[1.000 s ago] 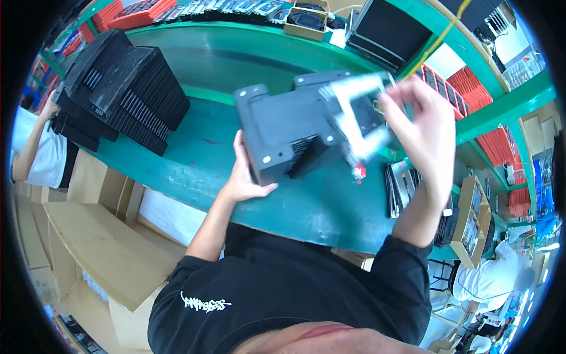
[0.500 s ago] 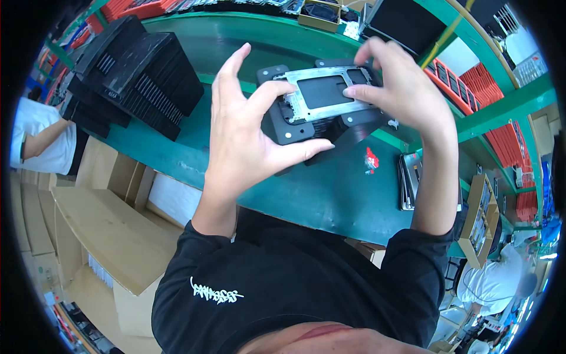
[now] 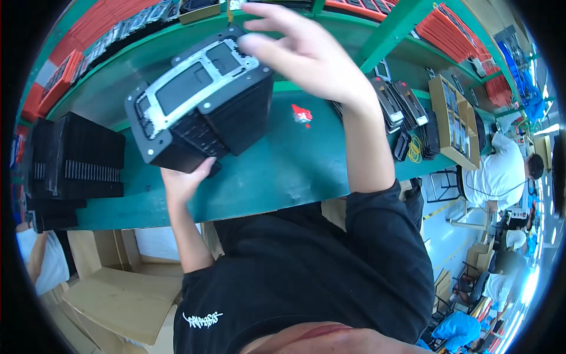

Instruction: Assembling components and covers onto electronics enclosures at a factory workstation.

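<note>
A stack of black trays is tilted above the bench, with a silver metal frame lying in its top tray. My left hand holds the stack from its near lower side; the thumb presses its edge and the other fingers are hidden beneath. At the far right corner of the stack, my right hand has its fingers stretched out and apart. One blurred fingertip is close to the silver frame's end; whether it touches cannot be told.
The green bench carries another black tray stack at left and a small red-and-white scrap. To the right are dark slim devices, a yellow cord and a divided cardboard box. Open cartons stand below left. Co-workers sit beyond.
The tray stack now appears farther left and more tilted, with my left hand under it instead of over the silver frame. My right hand has come off the frame's middle. The view has turned right.
</note>
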`<state>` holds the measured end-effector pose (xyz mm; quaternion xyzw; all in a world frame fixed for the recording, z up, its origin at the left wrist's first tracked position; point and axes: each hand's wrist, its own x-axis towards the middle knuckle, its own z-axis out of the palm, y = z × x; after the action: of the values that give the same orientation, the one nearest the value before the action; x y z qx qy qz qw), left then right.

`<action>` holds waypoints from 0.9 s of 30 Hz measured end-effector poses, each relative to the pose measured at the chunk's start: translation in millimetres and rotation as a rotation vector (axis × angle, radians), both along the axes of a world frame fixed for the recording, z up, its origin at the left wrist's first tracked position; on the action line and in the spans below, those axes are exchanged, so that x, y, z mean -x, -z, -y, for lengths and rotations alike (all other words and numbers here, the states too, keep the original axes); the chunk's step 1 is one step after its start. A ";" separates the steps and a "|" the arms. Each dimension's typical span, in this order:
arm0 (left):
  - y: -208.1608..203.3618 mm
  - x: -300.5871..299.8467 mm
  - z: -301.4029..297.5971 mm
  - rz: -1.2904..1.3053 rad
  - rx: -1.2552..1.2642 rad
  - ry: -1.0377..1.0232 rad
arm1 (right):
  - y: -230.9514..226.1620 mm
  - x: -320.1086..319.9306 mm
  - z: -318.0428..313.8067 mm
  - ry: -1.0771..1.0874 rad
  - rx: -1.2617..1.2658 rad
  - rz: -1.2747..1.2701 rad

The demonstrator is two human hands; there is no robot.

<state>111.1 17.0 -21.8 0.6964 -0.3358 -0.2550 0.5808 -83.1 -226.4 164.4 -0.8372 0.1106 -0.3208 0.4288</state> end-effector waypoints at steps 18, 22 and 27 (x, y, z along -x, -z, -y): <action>6.7 161.0 43.8 -0.023 0.469 0.498 | 156.6 138.0 -100.4 0.414 0.226 0.116; 12.5 154.3 50.8 0.093 0.379 0.708 | 146.5 111.7 -131.8 0.243 -0.233 0.329; 21.0 152.2 40.2 0.474 0.210 0.602 | 140.1 95.1 -129.3 0.258 -0.662 0.415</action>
<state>-41.1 -23.2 -42.8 0.5431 -0.6739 -0.2106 0.4545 -178.3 -97.1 24.2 -0.5509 0.2228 -0.4811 0.6445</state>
